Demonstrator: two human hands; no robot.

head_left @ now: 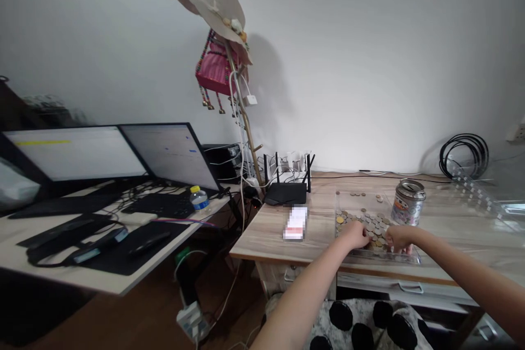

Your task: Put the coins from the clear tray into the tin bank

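Observation:
Many loose coins (371,220) lie spread in a shallow clear plastic tray (415,256) on the wooden desk. My left hand (356,235) reaches into the tray from its front side, fingers curled down at the coins. To its right, my right hand (400,239) is over the tray's right part with its fingers bent inward; whatever either hand pinches is too small or hidden. Just behind my right hand stands a round tin can (409,203) with a printed side and a metal lid.
Left of the tray lies a blurred-out phone-like object (296,223), with a black router (286,192) behind it. Coiled black cable (463,156) leans on the wall at right. Another desk (123,283) holds monitors (172,154) and a bottle (199,199); a gap separates the desks.

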